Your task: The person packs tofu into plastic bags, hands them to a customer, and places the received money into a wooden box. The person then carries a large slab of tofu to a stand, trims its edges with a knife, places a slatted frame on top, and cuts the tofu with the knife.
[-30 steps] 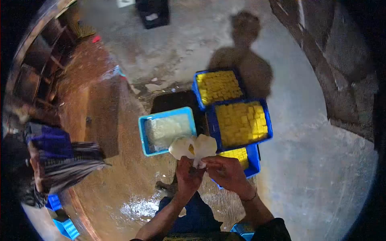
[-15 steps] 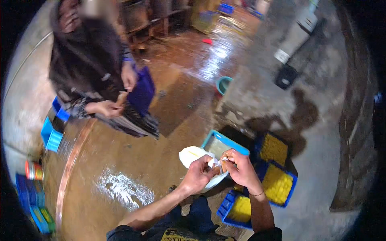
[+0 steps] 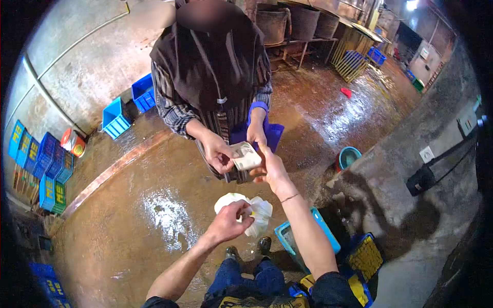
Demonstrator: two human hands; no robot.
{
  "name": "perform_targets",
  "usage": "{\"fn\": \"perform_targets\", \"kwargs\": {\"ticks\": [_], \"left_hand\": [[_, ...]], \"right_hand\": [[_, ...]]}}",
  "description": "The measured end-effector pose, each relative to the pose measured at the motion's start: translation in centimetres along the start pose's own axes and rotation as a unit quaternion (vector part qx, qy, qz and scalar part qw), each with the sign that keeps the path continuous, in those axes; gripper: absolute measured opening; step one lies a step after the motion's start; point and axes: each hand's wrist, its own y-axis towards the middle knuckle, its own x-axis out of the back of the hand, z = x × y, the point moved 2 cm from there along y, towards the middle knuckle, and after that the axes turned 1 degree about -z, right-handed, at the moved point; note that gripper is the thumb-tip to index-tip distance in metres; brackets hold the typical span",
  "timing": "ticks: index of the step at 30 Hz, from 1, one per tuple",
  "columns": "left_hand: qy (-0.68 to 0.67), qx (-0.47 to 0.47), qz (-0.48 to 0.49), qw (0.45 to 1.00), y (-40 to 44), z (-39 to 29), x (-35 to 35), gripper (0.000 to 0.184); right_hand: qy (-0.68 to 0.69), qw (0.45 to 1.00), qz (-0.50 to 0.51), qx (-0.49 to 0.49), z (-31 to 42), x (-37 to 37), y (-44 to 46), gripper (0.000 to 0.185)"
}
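Observation:
My left hand [image 3: 231, 222] is closed on the gathered top of a whitish plastic bag [image 3: 260, 215], which hangs over the wet floor. Out in front, my right hand [image 3: 272, 168] reaches to the right edge of a pale folded banknote [image 3: 247, 156], thumb and fingers apart around that edge. Whether my fingers touch the note is hard to see. The person opposite holds the note with one hand [image 3: 218, 151] on its left side; their other hand [image 3: 256, 132] is just above it, close to my thumb.
Below my right forearm stands a turquoise tub [image 3: 324, 228], with a blue crate of yellow blocks [image 3: 365, 259] beside it. A concrete ledge [image 3: 411, 246] runs along the right. Blue crates [image 3: 116, 119] and a red-and-white bucket [image 3: 73, 142] line the left wall.
My hands have separated: the right moved forward to the banknote, the left kept the bag. My view has lifted and turned toward the person, who now stands directly ahead holding the note out.

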Motion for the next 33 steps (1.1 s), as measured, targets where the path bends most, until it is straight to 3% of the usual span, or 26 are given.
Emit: {"fn": "perform_targets", "kwargs": {"ticks": [1,3,5,6,9,11,15,17,19,20,21,23,24,25,29,30,33], "left_hand": [[-0.001,0.003,-0.006,1.0,0.3,0.0,0.5,0.034],[0.011,0.005,-0.06,0.998,0.6,0.2,1.3,0.032],[-0.013,0.003,-0.065,0.998,0.8,0.1,2.2,0.031],[-0.004,0.013,-0.066,0.998,0.9,-0.2,2.7,0.032],[0.026,-0.007,-0.095,0.995,1.6,-1.9,3.9,0.033],[0.064,0.0,-0.103,0.993,2.2,-2.1,4.2,0.036],[0.089,0.015,-0.096,0.991,4.2,-2.4,5.2,0.035],[0.135,-0.021,-0.118,0.984,4.8,-3.6,6.1,0.034],[0.141,0.003,-0.069,0.988,6.1,-3.0,6.5,0.034],[0.156,-0.022,-0.15,0.976,6.1,-3.1,6.2,0.028],[0.152,-0.021,-0.126,0.98,6.7,-3.2,6.4,0.029],[0.218,-0.05,-0.103,0.969,9.0,-0.8,6.4,0.027],[0.249,-0.123,-0.166,0.946,8.8,-2.3,6.1,0.024],[0.247,-0.074,-0.128,0.958,10.3,-0.6,6.1,0.022],[0.293,-0.081,-0.144,0.942,11.1,-2.6,6.7,0.02],[0.327,-0.016,-0.128,0.936,10.8,-3.4,6.8,0.018],[0.428,-0.058,-0.154,0.889,11.9,-1.4,7.4,0.024]], "right_hand": [[-0.063,0.996,-0.031,0.051,0.4,-0.3,0.5,0.051],[0.004,1.0,-0.028,0.0,0.7,-0.4,1.1,0.046],[-0.02,0.998,0.054,0.001,0.8,-0.4,1.4,0.037],[-0.015,0.994,0.087,0.06,0.2,-0.2,1.9,0.03],[-0.056,0.989,0.111,0.078,-0.1,0.6,2.7,0.027],[0.005,0.987,0.126,0.1,-0.8,1.2,3.5,0.032],[0.059,0.984,0.086,0.146,0.3,3.3,2.1,0.031],[0.03,0.981,0.064,0.178,1.3,5.9,0.0,0.029],[0.037,0.98,0.061,0.184,1.4,9.2,-2.2,0.026],[0.043,0.98,0.048,0.188,1.5,10.7,-4.1,0.025],[0.049,0.98,0.035,0.19,1.2,12.4,-5.5,0.025],[0.054,0.981,0.007,0.186,-0.7,16.4,-7.2,0.024],[0.059,0.98,-0.016,0.188,-1.9,18.5,-8.2,0.024],[0.057,0.982,-0.02,0.177,-2.9,20.5,-9.2,0.024],[0.113,0.976,-0.146,0.112,-6.7,26.8,-13.8,0.021],[0.134,0.966,-0.201,0.09,-7.6,28.4,-14.7,0.02],[0.16,0.956,-0.23,0.09,-11.0,33.8,-15.1,0.019]]}}
